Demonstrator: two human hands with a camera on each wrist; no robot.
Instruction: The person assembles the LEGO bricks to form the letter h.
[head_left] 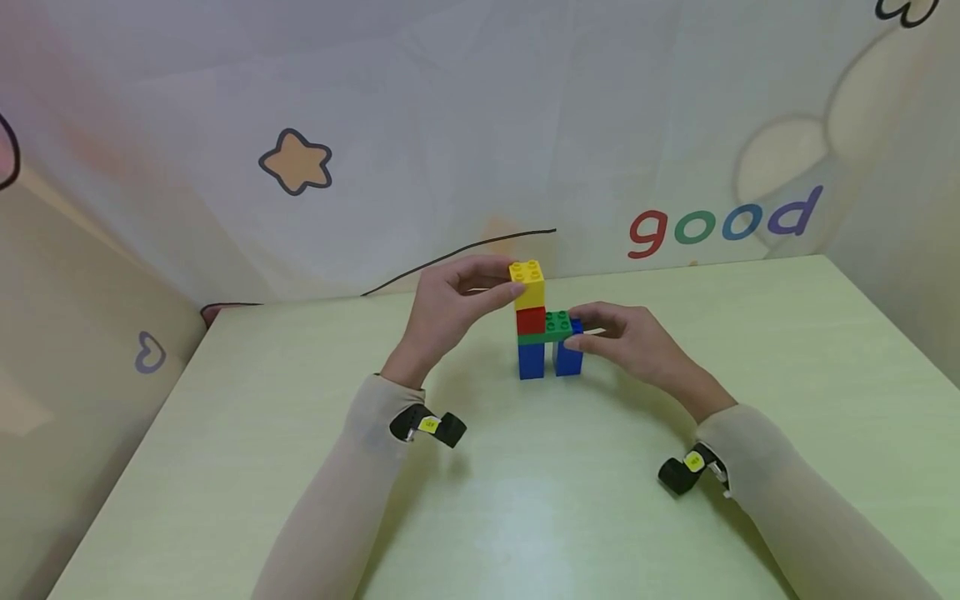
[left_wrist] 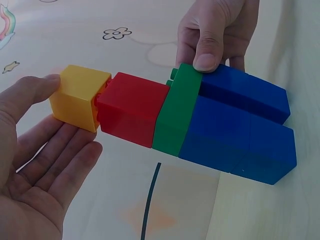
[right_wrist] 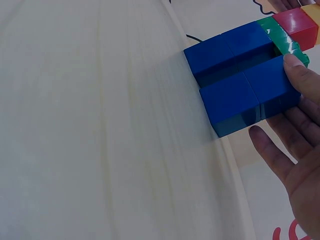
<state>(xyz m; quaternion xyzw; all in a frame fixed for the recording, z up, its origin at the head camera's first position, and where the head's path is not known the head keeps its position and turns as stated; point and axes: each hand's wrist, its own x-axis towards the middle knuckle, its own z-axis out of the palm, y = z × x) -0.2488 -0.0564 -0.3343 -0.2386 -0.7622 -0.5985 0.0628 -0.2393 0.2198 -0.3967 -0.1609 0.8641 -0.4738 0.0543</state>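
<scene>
My left hand (head_left: pixel 448 310) pinches a yellow brick (head_left: pixel 531 292) between thumb and fingers at the top of a small structure. Below it is a red brick (left_wrist: pixel 134 109); in the left wrist view a narrow gap with red studs shows between the two, and the yellow one is slightly tilted. The red brick sits on the left part of a flat green brick (head_left: pixel 557 326). Two side-by-side columns of blue bricks (left_wrist: pixel 237 137) support the green one. My right hand (head_left: pixel 637 343) grips the right blue column (right_wrist: pixel 235 102) near its top, with the thumb by the green brick's edge.
The structure stands on a pale table (head_left: pixel 525 500) towards its back edge. Behind the table rises a printed cloth backdrop (head_left: pixel 420 133) with a star and the word "good". Each wrist wears a black strapped camera, the left camera (head_left: pixel 450 429) and the right camera (head_left: pixel 678 475).
</scene>
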